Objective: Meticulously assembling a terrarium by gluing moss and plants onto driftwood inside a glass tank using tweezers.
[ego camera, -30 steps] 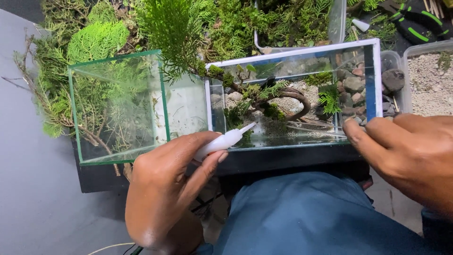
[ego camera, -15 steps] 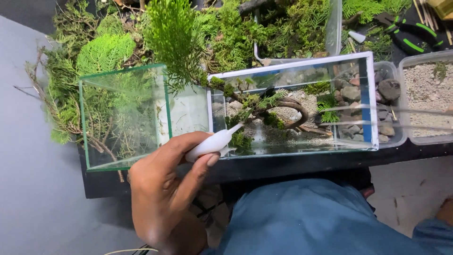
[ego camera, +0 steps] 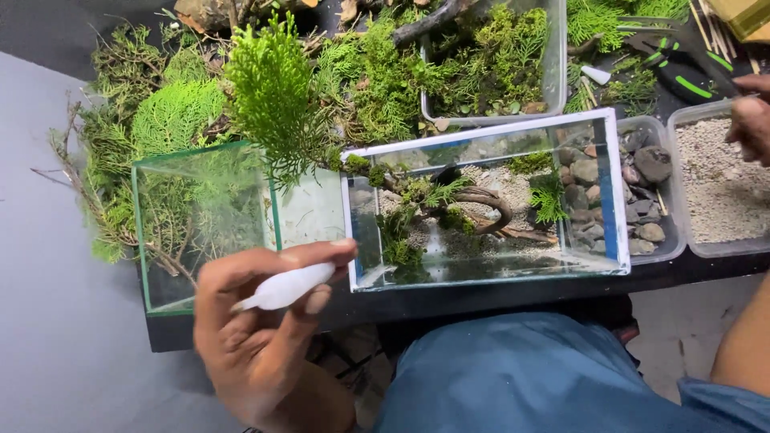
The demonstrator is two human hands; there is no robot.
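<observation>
Glass tank [ego camera: 481, 200] with white rim sits mid-frame, holding sand, driftwood and small green sprigs. Right hand [ego camera: 750, 116], which a second ago rested at the tank's right front corner, has gone to the upper right edge and now hovers over the sand tub [ego camera: 718, 208]; I cannot tell how its fingers stand (half cut off). Left hand [ego camera: 257, 321] has pulled back to the lower left, fingers pinched around a white tube [ego camera: 285, 287], its tip now outside the glass. An empty tank [ego camera: 200, 224] stands left.

Both hands bare: left hand [ego camera: 257, 321], right hand [ego camera: 750, 120], no gloves, rings or watch. Forearms uncovered (no sleeves visible). Blue trousers [ego camera: 529, 377] on the lap.
</observation>
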